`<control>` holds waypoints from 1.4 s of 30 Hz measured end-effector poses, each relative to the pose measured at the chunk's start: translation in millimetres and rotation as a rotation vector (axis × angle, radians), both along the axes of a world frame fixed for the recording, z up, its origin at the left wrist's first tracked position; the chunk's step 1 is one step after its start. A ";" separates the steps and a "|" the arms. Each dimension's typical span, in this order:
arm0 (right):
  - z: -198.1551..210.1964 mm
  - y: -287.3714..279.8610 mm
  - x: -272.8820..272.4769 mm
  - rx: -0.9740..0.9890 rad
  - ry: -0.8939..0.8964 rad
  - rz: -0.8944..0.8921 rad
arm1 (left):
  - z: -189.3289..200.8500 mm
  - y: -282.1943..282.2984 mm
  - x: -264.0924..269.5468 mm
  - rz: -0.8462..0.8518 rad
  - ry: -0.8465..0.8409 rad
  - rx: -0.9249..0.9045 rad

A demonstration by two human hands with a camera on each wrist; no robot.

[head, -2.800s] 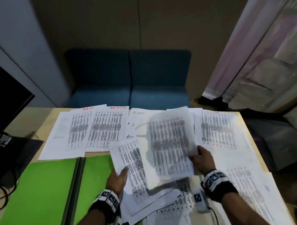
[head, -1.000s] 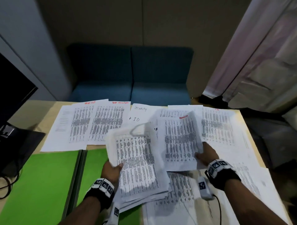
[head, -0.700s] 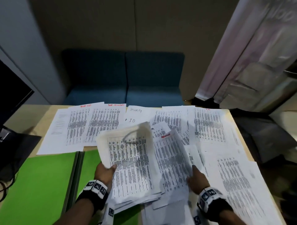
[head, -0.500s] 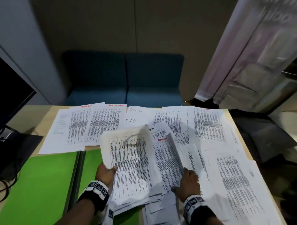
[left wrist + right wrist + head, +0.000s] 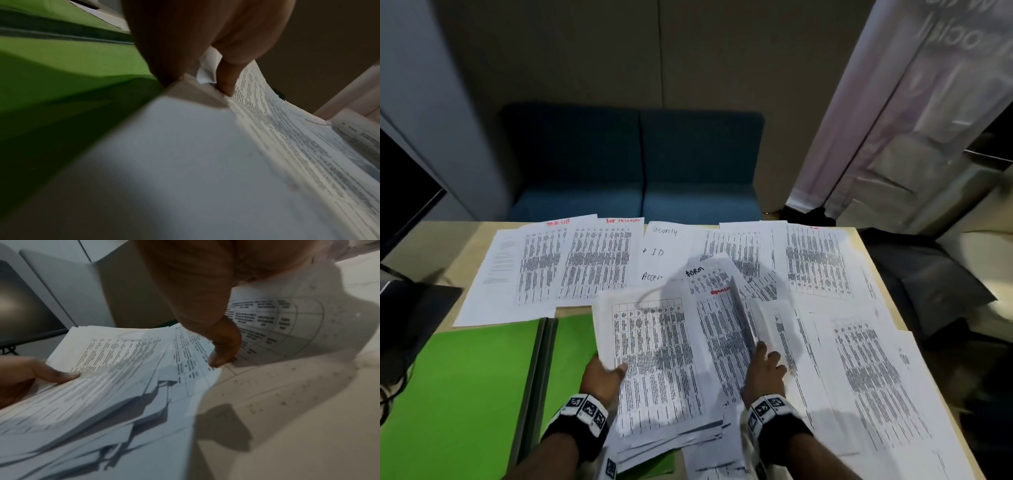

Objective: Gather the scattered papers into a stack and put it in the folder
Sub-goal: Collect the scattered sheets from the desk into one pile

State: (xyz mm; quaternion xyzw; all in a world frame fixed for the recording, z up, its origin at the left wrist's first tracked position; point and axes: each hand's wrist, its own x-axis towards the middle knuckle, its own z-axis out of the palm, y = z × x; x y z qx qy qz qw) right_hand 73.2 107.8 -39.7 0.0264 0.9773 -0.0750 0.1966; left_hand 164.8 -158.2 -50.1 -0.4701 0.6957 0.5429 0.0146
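Observation:
My left hand (image 5: 602, 375) grips a thick, uneven stack of printed papers (image 5: 654, 359) by its left edge, thumb on top (image 5: 226, 78). The stack hangs over the right leaf of the open green folder (image 5: 465, 394). My right hand (image 5: 765, 368) pinches the lower right edge of a printed sheet (image 5: 722, 335) that leans against the right side of the stack; its thumb (image 5: 222, 353) presses on the sheet's edge. Several loose sheets lie flat on the table: some at the back left (image 5: 592, 263), others at the back right (image 5: 815, 260) and the near right (image 5: 869, 370).
The wooden table (image 5: 458, 246) ends at its right edge close to the loose sheets. A dark monitor (image 5: 400, 192) and its black base (image 5: 414, 308) stand at the left. A blue sofa (image 5: 640, 161) sits behind the table.
My right hand has carried the sheet leftward and down from the middle of the table to the right side of the stack. The left hand kept hold of the stack.

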 end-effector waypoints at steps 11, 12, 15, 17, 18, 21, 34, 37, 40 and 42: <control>29.6 7.5 -24.0 -0.158 -0.135 -0.267 | 11.9 -2.6 -2.7 -0.130 -0.061 -0.051; 31.4 7.6 -28.9 -0.182 -0.162 -0.289 | 11.8 -1.9 -2.2 -0.132 -0.061 -0.055; 32.0 3.1 -32.3 -0.197 -0.178 -0.232 | 11.1 0.1 0.0 -0.130 -0.057 -0.049; 34.9 0.7 -30.0 -0.122 -0.107 -0.133 | 11.1 -0.4 0.7 -0.131 -0.057 -0.036; 37.3 1.1 -29.8 -0.117 -0.071 -0.100 | 11.8 -0.5 1.0 -0.133 -0.053 -0.029; 49.8 7.6 -38.3 -0.217 -0.052 -0.082 | 15.0 -0.2 3.2 -0.144 -0.054 -0.035; 151.6 45.1 -100.4 -0.766 0.285 -0.255 | 26.4 8.5 12.0 -0.073 0.059 0.008; 125.2 28.4 -95.6 -0.662 0.180 -0.157 | 18.7 6.5 11.8 -0.038 0.071 0.077; 91.2 1.9 -77.4 -0.637 0.044 -0.102 | 23.2 9.5 10.4 0.013 0.155 0.144; 70.2 -18.2 -63.6 -0.610 -0.018 -0.075 | 29.1 12.6 9.4 0.045 0.229 0.179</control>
